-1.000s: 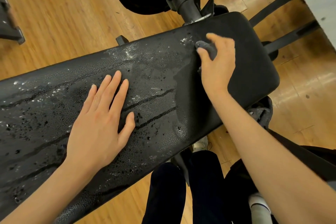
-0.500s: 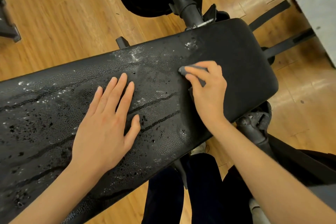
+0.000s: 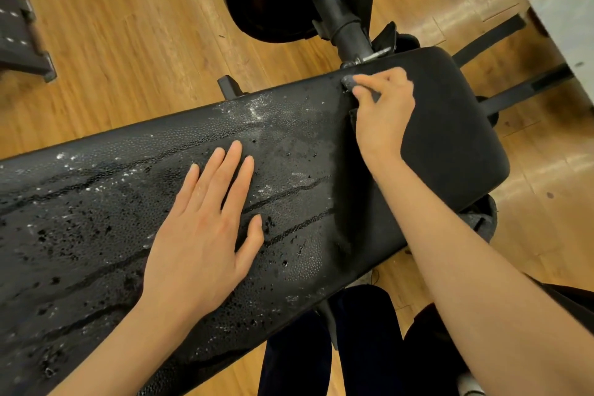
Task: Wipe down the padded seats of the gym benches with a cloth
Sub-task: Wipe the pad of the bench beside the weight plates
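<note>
Across the middle of the frame, from lower left to right of centre, runs the black padded seat (image 3: 450,138) of a gym bench, its left and central stretch beaded with droplets and wet streaks, its right end matte and dry-looking. Toward the upper right of that pad, near its far edge, the right hand (image 3: 382,112) has its fingers curled round a small dark grey cloth (image 3: 348,82), a bunched bit of which pokes out past the fingertips and touches the pad. Left of centre, the left hand (image 3: 205,235) lies flat on the wet surface, fingers straight and close together, holding nothing. Behind the seat, at top centre, a black post (image 3: 337,13) rises from the wooden floor (image 3: 128,42).
</note>
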Demonstrator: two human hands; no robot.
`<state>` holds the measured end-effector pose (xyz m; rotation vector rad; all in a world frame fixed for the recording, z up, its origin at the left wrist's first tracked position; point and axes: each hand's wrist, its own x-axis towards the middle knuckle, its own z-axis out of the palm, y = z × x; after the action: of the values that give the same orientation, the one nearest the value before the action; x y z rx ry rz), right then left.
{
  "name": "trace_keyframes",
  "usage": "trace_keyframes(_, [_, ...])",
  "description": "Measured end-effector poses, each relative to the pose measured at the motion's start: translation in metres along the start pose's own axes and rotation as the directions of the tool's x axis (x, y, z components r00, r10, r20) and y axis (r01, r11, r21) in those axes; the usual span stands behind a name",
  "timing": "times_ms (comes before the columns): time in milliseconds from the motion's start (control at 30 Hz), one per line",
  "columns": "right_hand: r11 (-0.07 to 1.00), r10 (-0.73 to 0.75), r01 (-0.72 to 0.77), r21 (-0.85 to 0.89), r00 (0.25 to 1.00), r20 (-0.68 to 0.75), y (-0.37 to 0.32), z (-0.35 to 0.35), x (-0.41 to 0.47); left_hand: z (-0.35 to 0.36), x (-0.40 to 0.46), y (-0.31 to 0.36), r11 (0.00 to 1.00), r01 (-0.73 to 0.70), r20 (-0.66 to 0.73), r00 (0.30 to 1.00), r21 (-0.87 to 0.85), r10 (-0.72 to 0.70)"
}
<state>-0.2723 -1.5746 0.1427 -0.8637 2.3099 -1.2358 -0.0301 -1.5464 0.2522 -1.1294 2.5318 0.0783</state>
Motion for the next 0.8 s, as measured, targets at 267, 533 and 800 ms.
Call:
trace_keyframes(267, [0.995,-0.097,0.097,-0.002,0.993,0.074,0.001,-0.012,-0.03,0.0,0.0,0.0,1.0,-0.01,0.003,1.0,-0.002,0.01])
trace_keyframes(533, [0.996,-0.082,0.077,0.045,0.991,0.108,-0.005,-0.021,-0.062,-0.001,0.0,-0.001,1.0,0.0,0.014,1.0,-0.004,0.0])
trace_keyframes(800, [0.998,-0.066,0.067,-0.023,0.996,0.056,0.005,0.021,0.041,0.0,0.001,0.0,1.0,0.0,0.009,1.0,0.002,0.0])
